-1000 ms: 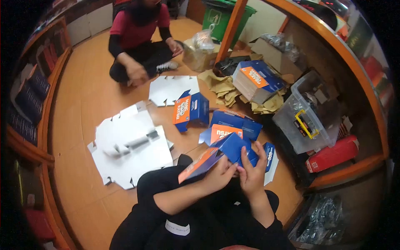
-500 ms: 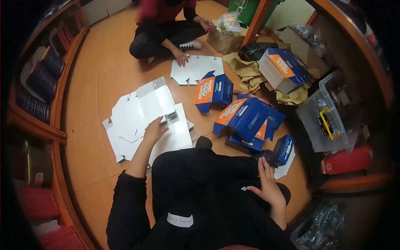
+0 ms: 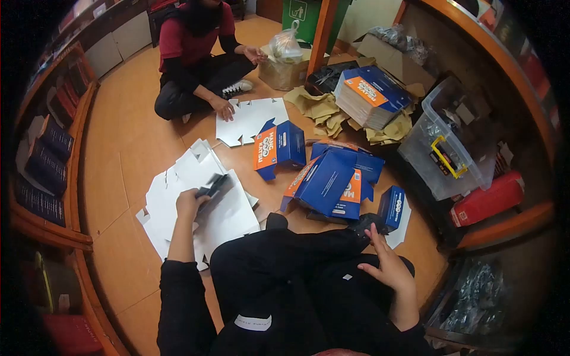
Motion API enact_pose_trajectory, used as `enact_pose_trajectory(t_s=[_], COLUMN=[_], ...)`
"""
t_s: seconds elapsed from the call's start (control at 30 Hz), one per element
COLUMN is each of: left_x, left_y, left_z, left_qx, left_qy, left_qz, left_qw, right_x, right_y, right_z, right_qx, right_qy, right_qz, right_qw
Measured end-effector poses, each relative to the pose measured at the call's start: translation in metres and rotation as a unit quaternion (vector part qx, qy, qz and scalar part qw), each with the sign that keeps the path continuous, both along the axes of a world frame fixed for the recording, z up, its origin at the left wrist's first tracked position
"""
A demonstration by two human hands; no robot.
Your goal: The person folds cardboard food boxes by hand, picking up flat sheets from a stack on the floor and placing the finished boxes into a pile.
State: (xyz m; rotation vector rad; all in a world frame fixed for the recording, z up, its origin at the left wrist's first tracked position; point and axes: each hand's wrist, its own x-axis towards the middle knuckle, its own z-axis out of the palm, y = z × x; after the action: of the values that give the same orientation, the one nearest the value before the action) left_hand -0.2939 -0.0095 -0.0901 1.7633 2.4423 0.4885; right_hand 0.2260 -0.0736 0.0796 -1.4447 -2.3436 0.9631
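My left hand (image 3: 189, 204) is out to the left, gripping a small dark flat piece (image 3: 215, 185) just above a pile of white flat box blanks (image 3: 228, 216) on the wooden floor. My right hand (image 3: 389, 264) hovers over my right knee with fingers apart, holding nothing. It is nearest a small blue box (image 3: 392, 207). Folded blue and orange boxes (image 3: 328, 182) lie piled in front of my black-trousered legs, and another folded blue and orange box (image 3: 276, 147) stands behind them.
A person in a red top (image 3: 199, 56) sits cross-legged at the back, one hand on a white blank (image 3: 252, 118). At the right are a stack of flat blue cartons (image 3: 371, 98), crumpled brown paper (image 3: 317, 107), a clear plastic bin (image 3: 448, 148) and a red pack (image 3: 487, 199). Shelving (image 3: 44, 148) lines the left.
One second ago both hands held a blue and orange box; it now lies on the pile. My left hand reached to the white blanks and took up the dark piece. My right hand is free.
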Motion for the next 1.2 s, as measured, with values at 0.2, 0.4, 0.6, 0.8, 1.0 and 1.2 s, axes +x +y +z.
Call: enact_pose_trajectory(t_s=[0.2, 0.4, 0.6, 0.8, 1.0, 1.2], left_x=[-0.025, 0.102, 0.269, 0.322, 0.34, 0.331], left_y=[0.007, -0.016, -0.045, -0.018, -0.037, -0.04], left_z=[0.04, 0.18, 0.212, 0.191, 0.165, 0.16], left_qx=[0.114, 0.131, 0.096, -0.102, -0.167, -0.095], left_qy=[-0.281, -0.29, -0.23, -0.422, -0.516, -0.558], left_qz=[-0.004, -0.182, -0.621, -0.606, -0.569, -0.516], left_qw=[0.953, 0.93, 0.743, 0.666, 0.618, 0.643], right_x=[0.001, -0.01, -0.024, 0.023, 0.012, 0.005], right_y=[0.001, -0.004, -0.013, -0.027, -0.031, -0.018], right_z=[0.007, 0.021, 0.058, 0.065, 0.087, 0.064], right_qx=[0.022, 0.203, 0.403, 0.426, 0.266, 0.318], right_qy=[0.049, 0.088, 0.125, 0.377, 0.009, 0.06], right_qz=[0.002, -0.005, 0.015, -0.092, 0.042, -0.021], right_qw=[0.999, 0.975, 0.906, 0.817, 0.963, 0.946])
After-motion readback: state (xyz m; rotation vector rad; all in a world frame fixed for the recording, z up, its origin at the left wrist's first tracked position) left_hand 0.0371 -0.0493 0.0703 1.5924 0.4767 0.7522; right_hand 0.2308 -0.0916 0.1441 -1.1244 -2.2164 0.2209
